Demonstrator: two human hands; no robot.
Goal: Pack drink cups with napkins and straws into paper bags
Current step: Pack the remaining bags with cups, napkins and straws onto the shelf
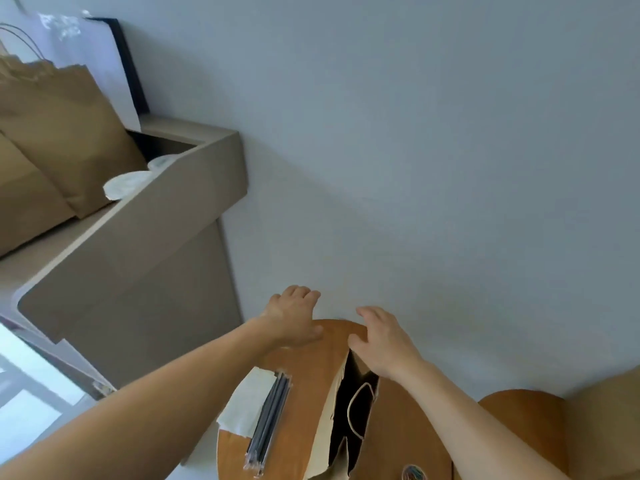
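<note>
An open brown paper bag (353, 410) stands on a round wooden table (304, 372); its dark mouth and a cord handle face the camera. To the left of the bag lie white napkins (246, 403) and a bundle of wrapped dark straws (268, 420). My left hand (294, 317) is spread palm down over the table's far edge, fingers straight. My right hand (384, 341) hovers at the bag's far rim with fingers relaxed and the thumb touching the paper. Neither hand holds anything. No drink cup shows on the table.
A beige counter (138, 244) stands at the left against the wall, carrying brown paper bags (62, 133), a white bag (90, 57) and white cup lids (128, 185). A second round wooden top (519, 420) sits at the lower right.
</note>
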